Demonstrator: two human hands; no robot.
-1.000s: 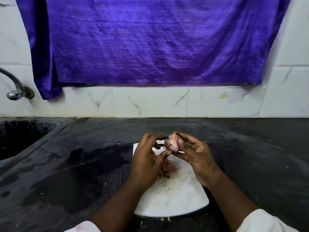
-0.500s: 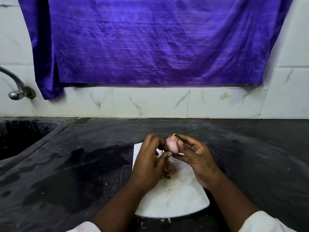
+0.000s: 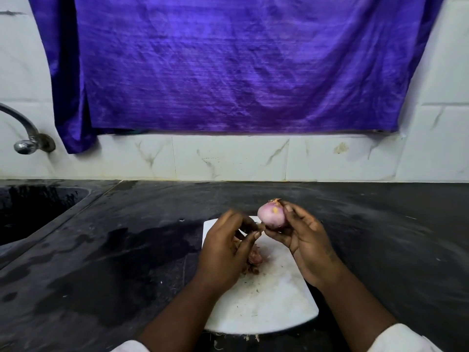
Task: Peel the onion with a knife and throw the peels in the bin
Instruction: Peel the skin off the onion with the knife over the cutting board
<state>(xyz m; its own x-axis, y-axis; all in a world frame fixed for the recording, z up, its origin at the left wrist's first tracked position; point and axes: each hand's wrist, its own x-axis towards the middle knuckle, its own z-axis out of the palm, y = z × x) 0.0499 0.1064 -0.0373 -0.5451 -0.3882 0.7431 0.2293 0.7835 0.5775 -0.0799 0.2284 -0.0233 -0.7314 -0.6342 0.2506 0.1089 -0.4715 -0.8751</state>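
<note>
A person's two bare hands work over a white cutting board (image 3: 266, 298) on a dark, wet-looking tabletop (image 3: 127, 250), low in the centre of the frame. The right hand (image 3: 304, 240) holds a small pinkish onion (image 3: 271, 215) raised just above the board's far edge, its grip closed around the bulb with fingertips on the top and underside. The left hand (image 3: 225, 247), just left of the onion, has thumb and forefinger pressed together near the onion's lower left; whether they pinch a strip of skin cannot be told. A small heap of reddish peels (image 3: 255, 260) lies on the board, partly hidden by the left hand. At the left edge is a dark sink (image 3: 30, 212); its contents cannot be made out.
</note>
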